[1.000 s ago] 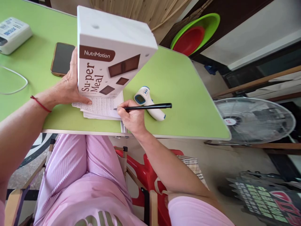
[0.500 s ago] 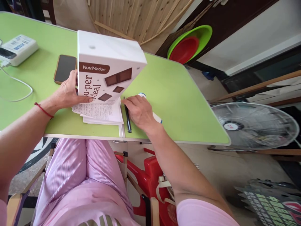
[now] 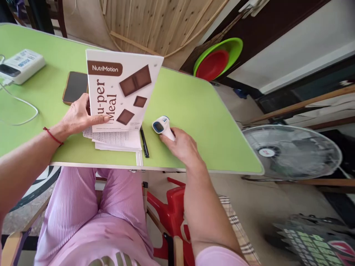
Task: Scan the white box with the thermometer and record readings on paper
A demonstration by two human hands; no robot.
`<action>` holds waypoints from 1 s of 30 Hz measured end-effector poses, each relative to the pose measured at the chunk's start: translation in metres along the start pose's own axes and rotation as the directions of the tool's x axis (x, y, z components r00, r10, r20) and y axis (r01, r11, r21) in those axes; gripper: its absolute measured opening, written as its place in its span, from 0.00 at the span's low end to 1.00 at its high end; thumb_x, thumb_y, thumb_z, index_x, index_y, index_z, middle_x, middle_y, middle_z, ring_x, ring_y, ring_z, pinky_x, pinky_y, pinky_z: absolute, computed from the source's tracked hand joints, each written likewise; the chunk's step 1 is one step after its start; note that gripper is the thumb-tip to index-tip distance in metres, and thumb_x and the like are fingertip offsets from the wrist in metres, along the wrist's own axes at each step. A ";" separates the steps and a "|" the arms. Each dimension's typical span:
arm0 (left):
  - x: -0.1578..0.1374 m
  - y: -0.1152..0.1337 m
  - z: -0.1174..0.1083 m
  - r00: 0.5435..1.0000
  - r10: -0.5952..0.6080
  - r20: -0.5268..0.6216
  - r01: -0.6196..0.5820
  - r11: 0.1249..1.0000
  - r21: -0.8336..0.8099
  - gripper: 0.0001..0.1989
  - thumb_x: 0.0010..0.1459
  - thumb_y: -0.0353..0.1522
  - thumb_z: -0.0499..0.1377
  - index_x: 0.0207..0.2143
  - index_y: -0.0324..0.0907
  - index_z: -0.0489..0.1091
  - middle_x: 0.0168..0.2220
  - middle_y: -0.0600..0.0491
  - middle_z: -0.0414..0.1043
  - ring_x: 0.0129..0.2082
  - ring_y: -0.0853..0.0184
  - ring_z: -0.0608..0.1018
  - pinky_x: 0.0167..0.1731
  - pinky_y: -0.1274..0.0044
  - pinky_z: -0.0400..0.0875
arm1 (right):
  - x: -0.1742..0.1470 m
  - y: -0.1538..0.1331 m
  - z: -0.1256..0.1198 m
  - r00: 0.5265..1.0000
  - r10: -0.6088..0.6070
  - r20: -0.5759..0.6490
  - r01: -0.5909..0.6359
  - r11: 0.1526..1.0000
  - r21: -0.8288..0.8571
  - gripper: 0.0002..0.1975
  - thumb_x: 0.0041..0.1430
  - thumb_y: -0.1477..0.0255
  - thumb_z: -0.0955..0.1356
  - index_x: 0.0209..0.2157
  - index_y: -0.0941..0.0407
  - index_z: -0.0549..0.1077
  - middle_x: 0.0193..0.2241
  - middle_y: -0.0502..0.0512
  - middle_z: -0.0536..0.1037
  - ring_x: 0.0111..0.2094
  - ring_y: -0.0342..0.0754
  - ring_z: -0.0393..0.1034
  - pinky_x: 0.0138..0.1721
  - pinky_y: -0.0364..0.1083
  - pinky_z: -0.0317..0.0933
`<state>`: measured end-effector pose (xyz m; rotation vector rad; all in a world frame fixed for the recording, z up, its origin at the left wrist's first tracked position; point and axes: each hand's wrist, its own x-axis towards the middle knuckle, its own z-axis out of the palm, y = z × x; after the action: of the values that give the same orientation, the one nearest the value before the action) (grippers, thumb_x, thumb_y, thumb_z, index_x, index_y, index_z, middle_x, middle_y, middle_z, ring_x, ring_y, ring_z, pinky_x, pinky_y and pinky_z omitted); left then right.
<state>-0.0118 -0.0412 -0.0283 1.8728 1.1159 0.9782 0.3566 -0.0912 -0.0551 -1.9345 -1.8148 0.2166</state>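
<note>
The right hand (image 3: 181, 146) is gripping the white thermometer (image 3: 164, 126) by its handle. Left of that grip the black pen (image 3: 144, 142) is lying, then the papers (image 3: 119, 142). Farther off, the left hand (image 3: 77, 117) is clasping the NutriMotion box (image 3: 111, 87), the phone (image 3: 76, 85) lying just beyond.

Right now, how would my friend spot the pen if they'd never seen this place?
Find the green table, then the white box the left hand holds. Along the right side of the papers at the box's bottom edge lies the pen. It's thin and black, while its neighbours, those papers and the thermometer in the right hand, are mostly white.
</note>
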 end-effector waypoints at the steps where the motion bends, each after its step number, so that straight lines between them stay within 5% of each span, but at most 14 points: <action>1: 0.000 0.001 0.001 1.000 0.002 -0.010 -0.002 1.000 0.010 0.42 0.43 0.60 0.70 0.57 0.51 0.68 0.51 0.51 0.77 0.57 0.43 0.75 0.52 0.52 0.74 | -0.008 -0.011 -0.001 0.998 -0.003 -0.060 0.012 0.990 0.142 0.20 0.52 0.51 0.71 0.34 0.54 0.74 0.26 0.53 0.74 0.26 0.49 0.64 0.26 0.48 0.60; 3: -0.001 0.001 0.003 0.999 -0.006 -0.048 0.008 0.999 0.053 0.42 0.43 0.59 0.70 0.56 0.50 0.68 0.50 0.50 0.78 0.55 0.44 0.76 0.52 0.53 0.74 | -0.029 -0.041 0.001 0.990 -0.020 -0.136 0.088 0.852 0.516 0.22 0.55 0.48 0.68 0.38 0.53 0.73 0.26 0.51 0.72 0.25 0.47 0.64 0.25 0.47 0.60; 5: -0.003 0.001 0.004 0.996 -0.036 -0.078 0.042 0.997 0.071 0.41 0.44 0.59 0.70 0.55 0.48 0.68 0.51 0.50 0.77 0.53 0.44 0.77 0.52 0.53 0.74 | -0.054 -0.076 0.009 0.995 -0.101 -0.028 0.081 0.564 0.822 0.25 0.59 0.45 0.63 0.44 0.52 0.71 0.24 0.49 0.69 0.22 0.45 0.62 0.22 0.46 0.58; 7: -0.004 0.001 0.005 0.993 -0.079 -0.089 0.085 0.994 0.073 0.40 0.46 0.59 0.68 0.54 0.47 0.69 0.51 0.48 0.77 0.52 0.44 0.78 0.51 0.54 0.74 | -0.073 -0.105 0.024 0.982 -0.167 0.084 -0.023 0.338 0.941 0.26 0.58 0.46 0.65 0.46 0.52 0.71 0.25 0.49 0.70 0.21 0.44 0.62 0.21 0.45 0.58; 9: -0.005 0.001 0.005 0.993 -0.097 -0.070 0.102 0.992 0.073 0.39 0.48 0.60 0.66 0.54 0.46 0.69 0.51 0.47 0.77 0.52 0.44 0.78 0.51 0.55 0.74 | -0.081 -0.122 0.040 0.974 -0.159 0.159 -0.114 0.260 0.959 0.21 0.59 0.50 0.67 0.41 0.52 0.72 0.26 0.49 0.70 0.23 0.44 0.62 0.23 0.45 0.59; 14: -0.007 0.001 0.004 1.000 -0.031 -0.003 0.031 0.998 0.048 0.39 0.51 0.58 0.66 0.59 0.48 0.66 0.55 0.49 0.75 0.55 0.46 0.77 0.54 0.60 0.74 | -0.081 -0.123 0.065 0.968 -0.118 0.220 -0.166 0.349 0.922 0.16 0.59 0.54 0.70 0.36 0.53 0.72 0.25 0.48 0.68 0.25 0.43 0.60 0.27 0.46 0.60; 18: -0.009 0.000 0.004 0.999 -0.033 0.037 0.031 0.998 0.046 0.39 0.52 0.56 0.67 0.60 0.48 0.66 0.53 0.49 0.77 0.51 0.47 0.79 0.51 0.62 0.76 | -0.089 -0.118 0.066 0.969 -0.092 0.230 -0.185 0.352 0.918 0.16 0.62 0.55 0.67 0.29 0.53 0.69 0.23 0.47 0.64 0.24 0.43 0.58 0.26 0.45 0.58; 30: -0.011 -0.006 0.000 0.998 0.044 0.041 -0.045 0.999 0.023 0.38 0.54 0.50 0.69 0.61 0.40 0.67 0.49 0.43 0.78 0.49 0.49 0.80 0.48 0.65 0.78 | -0.101 -0.116 0.068 0.974 -0.079 0.212 -0.151 0.469 0.870 0.20 0.60 0.50 0.65 0.29 0.53 0.69 0.24 0.50 0.67 0.26 0.45 0.62 0.31 0.48 0.66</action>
<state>-0.0177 -0.0493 -0.0367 1.9349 1.0708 0.9514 0.2124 -0.1732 -0.0839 -1.1721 -1.2965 1.1955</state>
